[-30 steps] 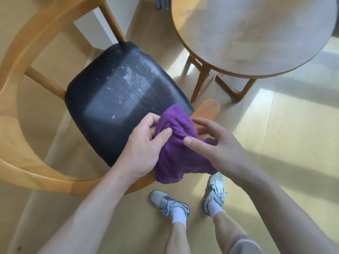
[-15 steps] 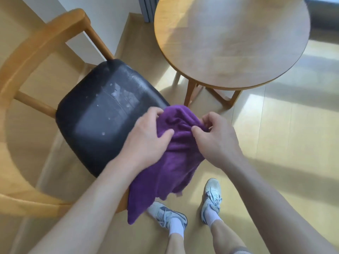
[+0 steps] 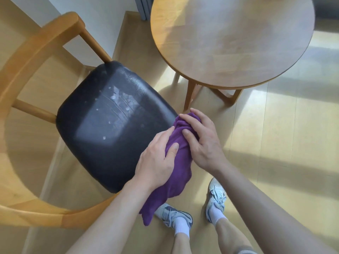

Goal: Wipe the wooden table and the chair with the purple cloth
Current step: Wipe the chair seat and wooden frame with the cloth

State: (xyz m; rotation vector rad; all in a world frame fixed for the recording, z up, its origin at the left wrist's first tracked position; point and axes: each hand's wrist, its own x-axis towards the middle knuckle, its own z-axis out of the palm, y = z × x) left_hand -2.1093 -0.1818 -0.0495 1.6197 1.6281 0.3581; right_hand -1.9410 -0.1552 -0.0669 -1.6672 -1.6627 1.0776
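1. A wooden chair point(image 3: 27, 57) with a curved pale frame fills the left side; its black padded seat point(image 3: 110, 129) carries pale specks and smears near the middle.
2. The left hand point(image 3: 157, 160) lies at the seat's near right corner, fingers bent over the purple cloth point(image 3: 176, 167) and thumb pressed onto it, gripping the bunched fabric.
3. The purple cloth is gathered into a long roll between both hands at the seat's right edge; its upper end is at the seat corner, and its lower end hangs down past the chair frame towards the floor.
4. The right hand point(image 3: 200, 142) is on the cloth's upper end, fingers curled over the top of the bunch and thumb pressing into its folds.
5. Below the hands, two feet in white sneakers point(image 3: 216, 200) and white socks stand on the pale wood floor point(image 3: 275, 125), which is striped with sunlight.
6. The round wooden table point(image 3: 231, 39) stands at upper right, apart from the chair, its top bare.
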